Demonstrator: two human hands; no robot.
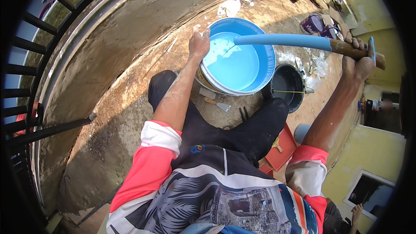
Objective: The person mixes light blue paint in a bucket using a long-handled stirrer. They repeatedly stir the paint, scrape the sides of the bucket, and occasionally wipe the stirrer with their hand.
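Note:
A large white bucket [222,87] holds light blue paint [234,63], with a bright patch of sunlight on its surface. At the bucket's left rim my left hand [199,42] is closed on the edge. My right hand [357,56], off to the right, grips the bare brown end of a long wooden stick [286,40]. Most of the stick is coated in blue paint, and its far tip reaches over the bucket's opening. A thin blue flat piece [372,47] crosses the stick beside my right fingers; its kind is unclear.
A black bucket [288,84] stands right of the paint bucket. Between my knees and the bucket lies a putty knife [218,104]. A red paint tray [279,149] with a brush sits by my right leg. Purple tins [312,24] are far right; a black railing [30,45] runs left.

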